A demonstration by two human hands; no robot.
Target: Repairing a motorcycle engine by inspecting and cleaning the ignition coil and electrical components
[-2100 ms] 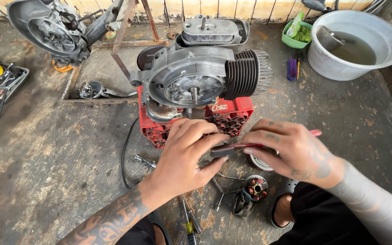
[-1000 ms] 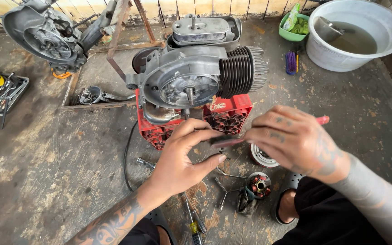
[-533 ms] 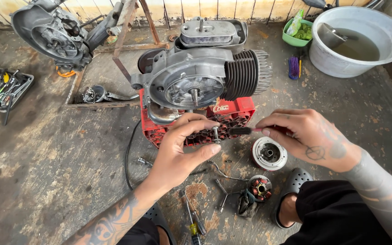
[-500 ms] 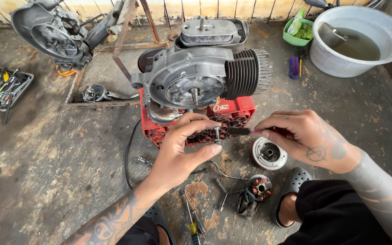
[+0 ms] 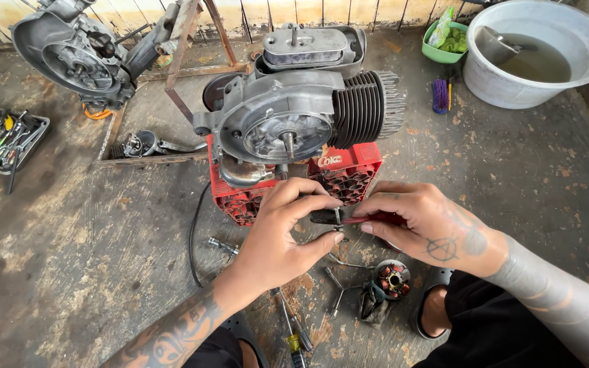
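While both hands meet low-centre over the concrete floor (image 5: 76, 259), item 1: red-handled pliers (image 5: 356, 219), handle enclosed by right hand (image 5: 431, 228), fingers curled shut round it, nose pointing left. Item 2: small dark part (image 5: 336, 217), at plier tip, pinched betw. thumb & forefinger of left hand (image 5: 277, 242), other fingers (image 5: 322, 245) loosely curled below; exact kind too small to tell. Adj.: grey engine (image 5: 288, 123) on red crate (image 5: 349, 170) just beyond hands; stator coil (image 5: 391, 278) & screwdriver (image 5: 293, 327) on floor nr. knees; tool tray (image 5: 5, 140) far left; grey basin (image 5: 536, 54) top right.

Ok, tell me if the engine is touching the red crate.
Touching. The head view shows the engine sitting directly on the red crate, no gap.
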